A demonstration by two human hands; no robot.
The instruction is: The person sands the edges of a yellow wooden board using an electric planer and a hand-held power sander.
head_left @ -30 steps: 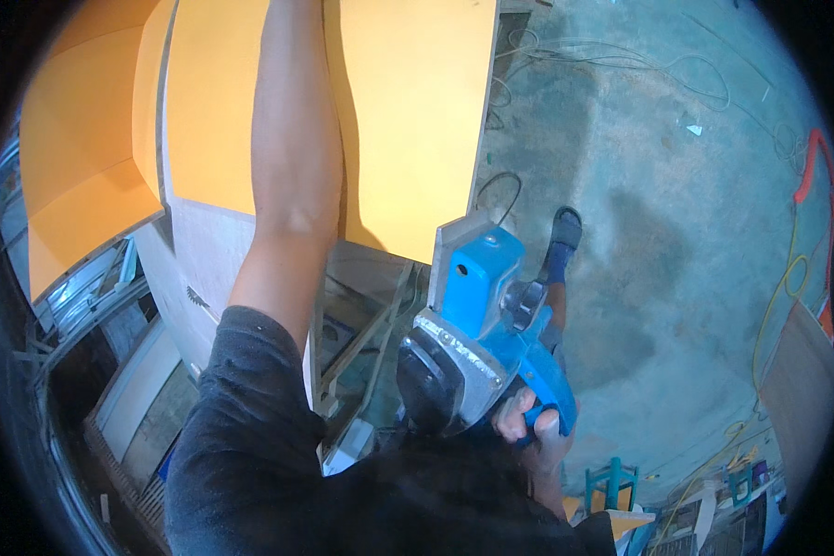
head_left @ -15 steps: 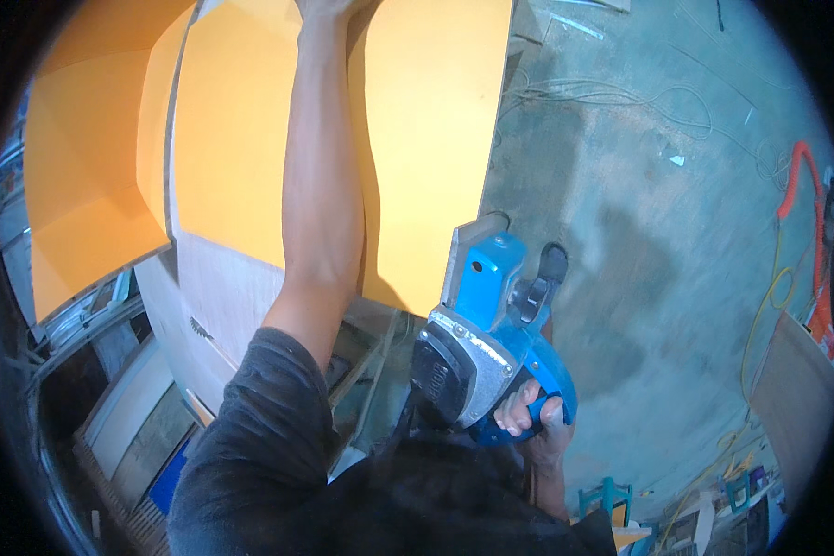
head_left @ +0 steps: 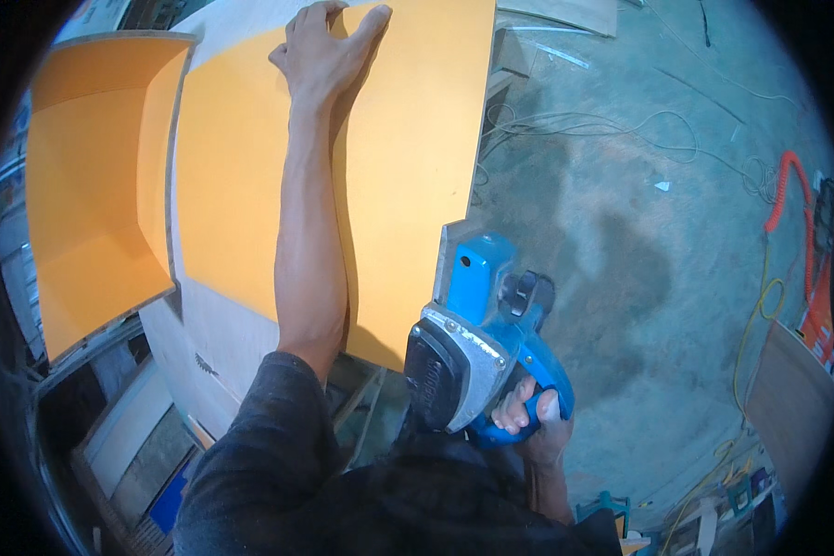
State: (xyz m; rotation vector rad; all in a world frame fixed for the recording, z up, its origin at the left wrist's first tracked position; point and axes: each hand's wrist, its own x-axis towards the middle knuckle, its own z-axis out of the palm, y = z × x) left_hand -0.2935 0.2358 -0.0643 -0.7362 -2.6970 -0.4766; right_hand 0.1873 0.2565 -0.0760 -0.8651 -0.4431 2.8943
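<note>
A blue electric hand planer (head_left: 480, 278) with a black side cover is against the right edge of a flat orange panel (head_left: 408, 139). My right hand (head_left: 537, 417) is wrapped round its rear loop handle, thumb over the top. My left arm reaches far across the panel. At its far part, my left hand (head_left: 329, 51) rests on the orange surface, thumb stretched out to the right and fingers partly bent, with nothing in it. The planer's body hides the stretch of panel edge beside it.
Left of the panel stands an orange box-like piece (head_left: 88, 185) with raised sides. A pale board (head_left: 208, 320) lies under the panel, a small toothed blade (head_left: 204, 364) on it. Loose cable (head_left: 621, 120) crosses the floor; a red coiled hose (head_left: 788, 176) hangs at the right.
The panel and floor have shifted down in view, so my whole left hand now shows. The planer sits farther along the panel's edge, my right hand still gripping it.
</note>
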